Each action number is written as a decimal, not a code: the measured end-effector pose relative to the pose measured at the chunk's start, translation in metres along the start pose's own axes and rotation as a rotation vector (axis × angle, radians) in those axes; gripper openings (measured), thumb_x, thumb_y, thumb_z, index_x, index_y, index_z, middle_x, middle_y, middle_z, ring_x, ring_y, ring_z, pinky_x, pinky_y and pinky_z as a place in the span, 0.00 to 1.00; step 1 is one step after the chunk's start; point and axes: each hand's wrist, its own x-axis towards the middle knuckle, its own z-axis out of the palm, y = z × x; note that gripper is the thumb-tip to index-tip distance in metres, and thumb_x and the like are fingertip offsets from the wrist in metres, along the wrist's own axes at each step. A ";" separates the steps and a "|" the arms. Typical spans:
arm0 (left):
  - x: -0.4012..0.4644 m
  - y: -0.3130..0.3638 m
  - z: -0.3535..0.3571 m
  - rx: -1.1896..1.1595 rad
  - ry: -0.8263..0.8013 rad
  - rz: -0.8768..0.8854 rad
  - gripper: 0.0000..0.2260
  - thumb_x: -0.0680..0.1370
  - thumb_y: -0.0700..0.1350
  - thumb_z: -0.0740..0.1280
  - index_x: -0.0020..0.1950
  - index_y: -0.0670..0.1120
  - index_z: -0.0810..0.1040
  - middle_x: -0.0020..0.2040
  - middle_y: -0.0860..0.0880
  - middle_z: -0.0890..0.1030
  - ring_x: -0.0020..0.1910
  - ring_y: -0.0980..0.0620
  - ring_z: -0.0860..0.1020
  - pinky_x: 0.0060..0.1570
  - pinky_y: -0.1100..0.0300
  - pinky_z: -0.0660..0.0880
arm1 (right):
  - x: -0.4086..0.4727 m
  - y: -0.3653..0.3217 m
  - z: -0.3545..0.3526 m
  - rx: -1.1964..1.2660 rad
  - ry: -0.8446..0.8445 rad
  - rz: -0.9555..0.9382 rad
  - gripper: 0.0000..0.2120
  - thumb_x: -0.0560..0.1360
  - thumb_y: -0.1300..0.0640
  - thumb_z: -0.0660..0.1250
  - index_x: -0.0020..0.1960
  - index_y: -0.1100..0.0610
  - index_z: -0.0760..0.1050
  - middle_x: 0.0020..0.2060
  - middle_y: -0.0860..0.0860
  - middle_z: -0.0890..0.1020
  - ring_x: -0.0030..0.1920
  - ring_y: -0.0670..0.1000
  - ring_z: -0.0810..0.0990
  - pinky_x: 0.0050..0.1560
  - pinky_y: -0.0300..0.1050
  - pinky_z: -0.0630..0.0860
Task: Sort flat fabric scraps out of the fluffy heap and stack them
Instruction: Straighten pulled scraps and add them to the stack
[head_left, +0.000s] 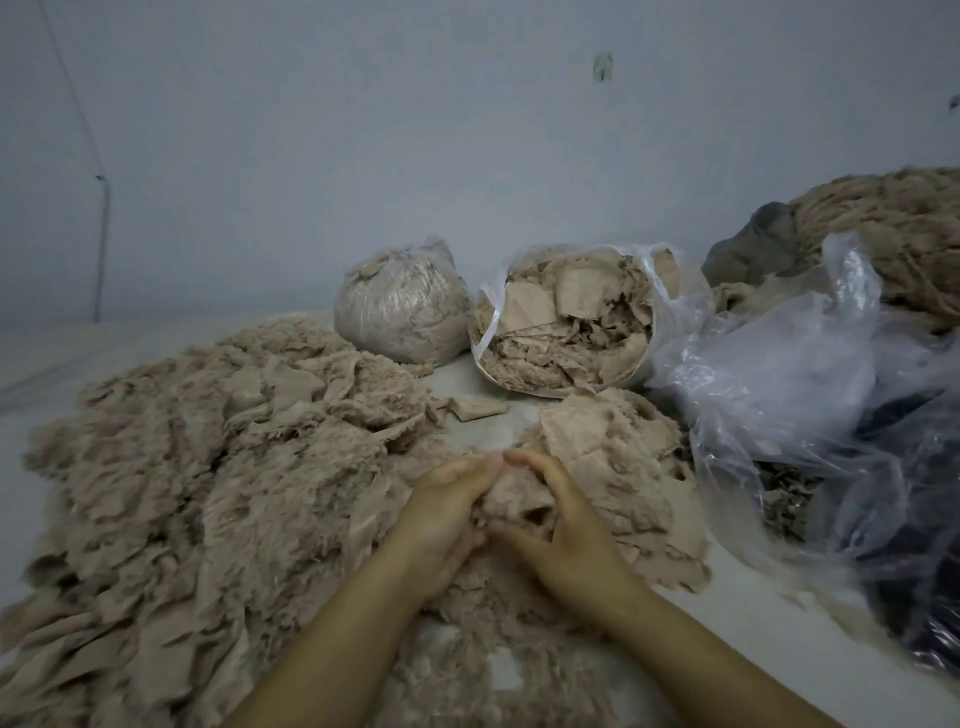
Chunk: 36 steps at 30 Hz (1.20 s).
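A fluffy clump is held between the curled fingers of the left hand and right hand. The stack of scraps lies just beyond the fingers, nearer the right hand.

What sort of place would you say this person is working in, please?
Probably a textile-waste sorting room: a fluffy heap of beige scraps covers the floor, plastic bags stuffed with offcuts stand by a bare wall, and both hands work a scrap.
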 end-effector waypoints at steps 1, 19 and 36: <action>0.001 0.001 0.002 -0.039 -0.033 -0.005 0.16 0.74 0.50 0.65 0.53 0.39 0.79 0.49 0.39 0.83 0.47 0.45 0.83 0.41 0.55 0.81 | 0.002 0.001 -0.003 0.064 0.089 0.037 0.20 0.71 0.58 0.74 0.57 0.43 0.72 0.51 0.41 0.80 0.47 0.38 0.81 0.46 0.32 0.76; 0.013 -0.054 -0.005 1.324 -0.215 0.251 0.13 0.76 0.44 0.68 0.60 0.51 0.78 0.49 0.56 0.73 0.49 0.59 0.73 0.47 0.76 0.65 | 0.025 0.041 -0.062 -0.613 0.171 -0.148 0.09 0.76 0.64 0.64 0.50 0.54 0.81 0.48 0.46 0.81 0.54 0.46 0.76 0.61 0.40 0.68; -0.011 -0.025 -0.048 1.117 -0.307 0.051 0.14 0.76 0.42 0.68 0.42 0.64 0.79 0.44 0.48 0.82 0.40 0.58 0.76 0.41 0.66 0.72 | 0.031 0.049 -0.060 -0.261 0.375 0.004 0.09 0.78 0.56 0.64 0.40 0.49 0.79 0.33 0.43 0.80 0.35 0.41 0.77 0.38 0.33 0.72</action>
